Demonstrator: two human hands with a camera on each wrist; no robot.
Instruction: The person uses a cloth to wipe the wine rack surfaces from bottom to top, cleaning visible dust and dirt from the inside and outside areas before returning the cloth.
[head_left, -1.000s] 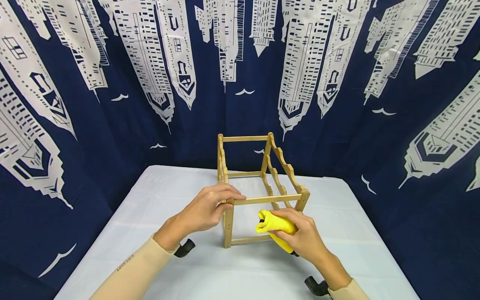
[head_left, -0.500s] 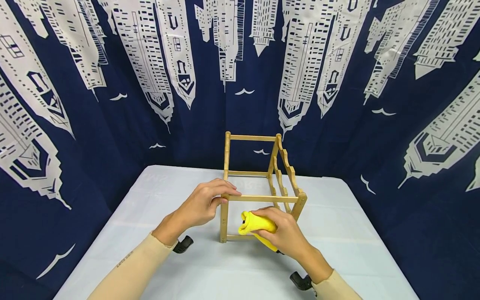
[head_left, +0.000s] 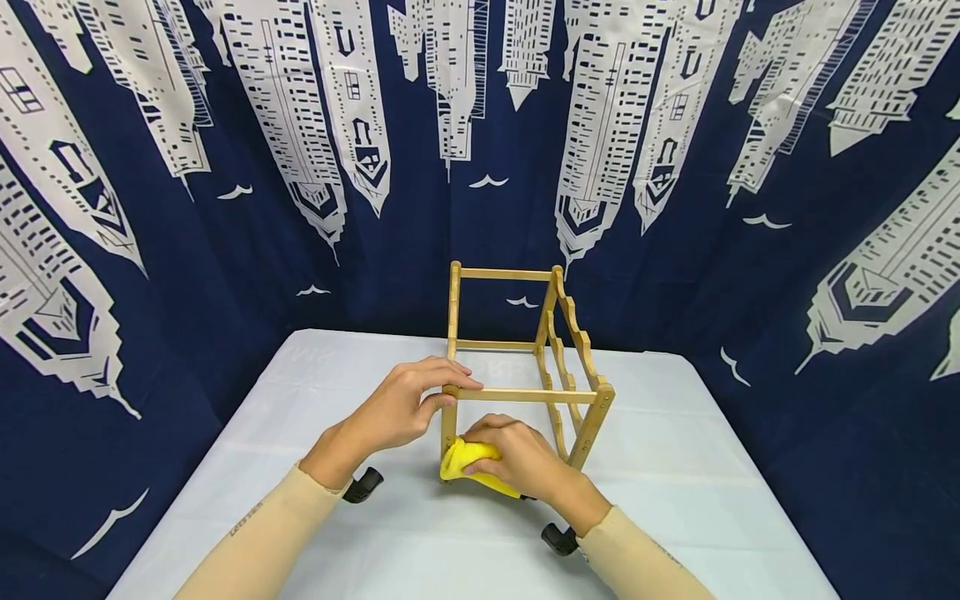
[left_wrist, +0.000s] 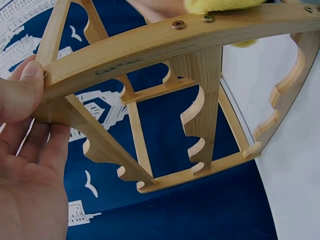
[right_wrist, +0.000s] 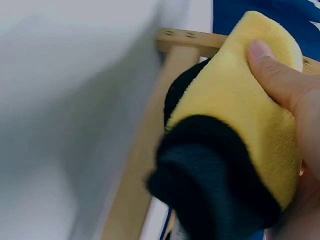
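A light wooden rack (head_left: 525, 395) with scalloped rails stands on the table; its slats also show in the left wrist view. My left hand (head_left: 397, 406) grips the rack's near left top corner, the thumb (left_wrist: 31, 80) on the post's face and the fingers behind. My right hand (head_left: 528, 458) holds a bunched yellow cloth (head_left: 461, 460) with dark edging at the lower part of the near left post. Yellow shows on both sides of that post in the left wrist view. In the right wrist view the thumb presses on the cloth (right_wrist: 230, 95).
A white cloth covers the table (head_left: 675, 500). Behind it hangs a dark blue curtain (head_left: 420, 250) printed with white buildings and birds. Black wrist mounts (head_left: 363, 486) stick out at both wrists.
My right hand has carried the yellow cloth left, from the near right side to the near left post. The rack turned slightly early on, with my left hand still on its corner.
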